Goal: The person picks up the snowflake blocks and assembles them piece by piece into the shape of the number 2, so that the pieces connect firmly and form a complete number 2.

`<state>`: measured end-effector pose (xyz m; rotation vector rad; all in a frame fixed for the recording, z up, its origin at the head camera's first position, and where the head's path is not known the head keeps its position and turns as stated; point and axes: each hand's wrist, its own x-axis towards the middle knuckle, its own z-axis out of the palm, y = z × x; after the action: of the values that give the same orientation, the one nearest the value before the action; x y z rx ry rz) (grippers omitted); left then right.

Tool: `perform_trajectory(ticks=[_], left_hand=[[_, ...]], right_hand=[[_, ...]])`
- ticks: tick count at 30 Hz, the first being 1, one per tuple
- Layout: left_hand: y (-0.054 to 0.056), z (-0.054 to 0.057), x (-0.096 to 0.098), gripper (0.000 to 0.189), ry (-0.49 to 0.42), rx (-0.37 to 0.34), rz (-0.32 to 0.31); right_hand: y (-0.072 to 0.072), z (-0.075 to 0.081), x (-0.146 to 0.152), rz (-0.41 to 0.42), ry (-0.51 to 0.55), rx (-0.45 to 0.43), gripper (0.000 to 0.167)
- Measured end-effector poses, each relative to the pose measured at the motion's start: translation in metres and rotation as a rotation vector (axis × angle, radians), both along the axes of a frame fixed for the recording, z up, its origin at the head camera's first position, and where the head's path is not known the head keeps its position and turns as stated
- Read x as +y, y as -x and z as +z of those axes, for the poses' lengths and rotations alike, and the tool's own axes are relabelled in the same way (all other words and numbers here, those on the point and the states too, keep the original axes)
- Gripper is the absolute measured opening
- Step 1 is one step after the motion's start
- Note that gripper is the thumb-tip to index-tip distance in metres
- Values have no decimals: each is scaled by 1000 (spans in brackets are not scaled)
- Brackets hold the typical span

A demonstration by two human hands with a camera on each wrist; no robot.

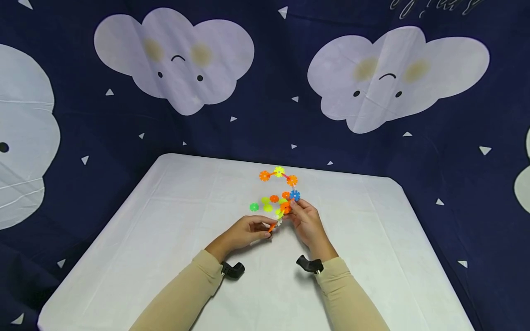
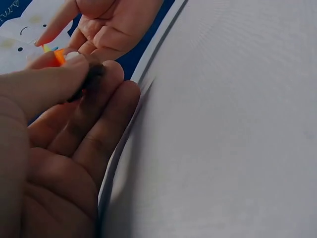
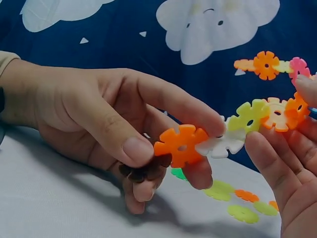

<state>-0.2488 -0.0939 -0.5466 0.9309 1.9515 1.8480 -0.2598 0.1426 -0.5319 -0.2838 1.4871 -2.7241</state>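
Observation:
A curved chain of interlocking flower-shaped plastic discs (image 1: pixel 292 180) hangs between both hands above the table. Orange, yellow, pink, blue and white pieces are in it. My left hand (image 1: pixel 246 231) pinches a dark disc (image 3: pixel 141 171) between thumb and fingers at the chain's lower end. That disc meets an orange disc (image 3: pixel 182 146), which is followed by a white disc (image 3: pixel 225 144) and a yellow one (image 3: pixel 250 116). Farther along, my right hand (image 1: pixel 308 225) grips the chain near orange discs and a blue disc (image 1: pixel 295 195). In the left wrist view, fingers hide most of the chain.
Several loose discs lie on the white table (image 1: pixel 165 257) behind the hands, among them a green disc (image 1: pixel 254 207), a yellow disc (image 1: pixel 267 208) and an orange disc (image 1: pixel 274 198). A dark blue cloth (image 1: pixel 273 128) with cloud prints hangs behind the table's far edge.

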Motion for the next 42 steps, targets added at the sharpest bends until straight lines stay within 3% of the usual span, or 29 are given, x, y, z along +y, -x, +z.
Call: perform_trajectory(ticks=[4,8,10,13,17,19,22,27,31,37,42], left_hand=[[1,-2,1,39,-1,79,39],[3,-3,2,39,-20,178,166],[3,-3,2,39,-23,205,235],[4,-3,2,40,-26,220,317],[6,-3,2,40,-75,209,366],[7,-3,1,41,-112,190,384],[7,-1,1,42,-160,156,414],[9,1,-1,43,-217,112,455],[11,0,-4,47,-261,81,462],[11,1,-5,53,-222,47,444],[8,1,-3,54,-119,19,467]], right_hand=[[2,1,-3,-5,-45,20,40],[6,1,-4,-92,-192,47,41],[9,0,-5,-168,-342,57,39],[13,-5,-6,-263,-678,101,31],[16,-11,-10,-294,-1137,226,24],[18,-12,-13,-268,-1277,272,27],[20,-12,-17,-220,-1376,270,27],[21,-4,-17,-163,-1379,187,21],[19,-1,-11,-180,-1294,157,21],[15,-5,-7,-232,-971,99,19],[9,-3,-12,-170,-759,90,15]])
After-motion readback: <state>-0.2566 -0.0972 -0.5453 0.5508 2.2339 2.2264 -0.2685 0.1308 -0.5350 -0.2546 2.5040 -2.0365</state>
